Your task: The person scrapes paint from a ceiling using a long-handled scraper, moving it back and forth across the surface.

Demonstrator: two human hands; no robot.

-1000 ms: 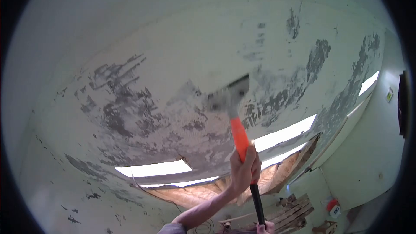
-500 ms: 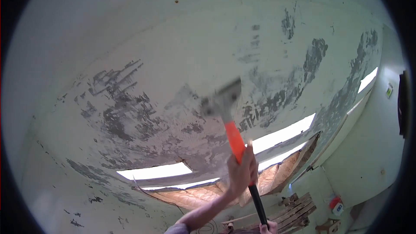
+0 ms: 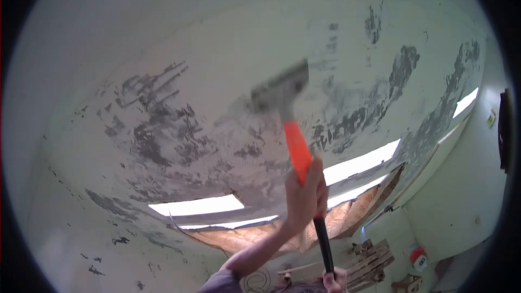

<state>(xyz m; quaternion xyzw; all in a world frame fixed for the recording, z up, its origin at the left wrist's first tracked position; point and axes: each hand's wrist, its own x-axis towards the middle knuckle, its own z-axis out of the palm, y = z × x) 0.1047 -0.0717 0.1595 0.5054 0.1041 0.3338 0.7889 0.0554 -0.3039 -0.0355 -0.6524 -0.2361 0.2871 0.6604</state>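
A long-handled scraper with a wide grey blade, an orange upper grip and a black lower shaft rises from the bottom of the view. My left hand wraps round the handle at the lower end of the orange part. Lower down, my right hand grips the black shaft near the bottom edge, partly cut off. The slightly blurred blade is at the pale ceiling surface, between patches of exposed grey; whether it touches cannot be made out.
Bright window openings lie beyond the ceiling, with crumpled brown sheeting below them. At lower right are a slatted wooden pallet, a small wooden stool and a red-and-white container. A cable coils near the bottom.
The scraper blade has moved up across the ceiling, farther from the windows. My left hand has risen with the handle; my right hand still holds the lower shaft. The view has shifted slightly.
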